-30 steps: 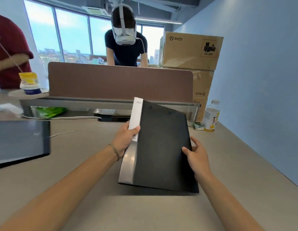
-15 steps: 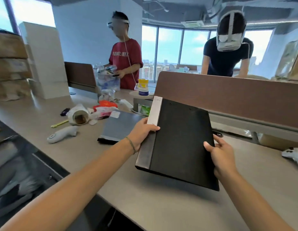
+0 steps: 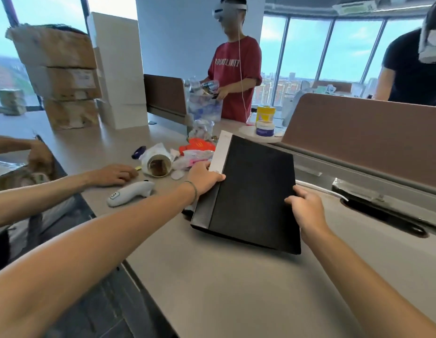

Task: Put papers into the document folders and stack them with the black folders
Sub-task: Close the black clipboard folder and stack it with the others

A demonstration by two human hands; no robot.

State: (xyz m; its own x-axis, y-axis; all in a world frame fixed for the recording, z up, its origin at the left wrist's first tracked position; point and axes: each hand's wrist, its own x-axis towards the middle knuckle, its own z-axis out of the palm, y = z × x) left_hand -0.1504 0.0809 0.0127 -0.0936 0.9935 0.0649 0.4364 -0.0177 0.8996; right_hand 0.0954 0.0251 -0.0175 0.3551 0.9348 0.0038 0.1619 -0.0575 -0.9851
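Beside black folder [image 3: 251, 191]: white controller [image 3: 129, 193], tipped cup [image 3: 158, 164].

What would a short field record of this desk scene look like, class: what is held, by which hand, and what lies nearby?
held item: black folder, closed, with a white spine label
left hand: grips the spine edge
right hand: grips the opposite edge
folder position: tilted, raised off the desk
nearby on desk: white controller; tipped paper cup; red and white wrappers
other people: another person's hand resting by the cup; person in red shirt standing behind
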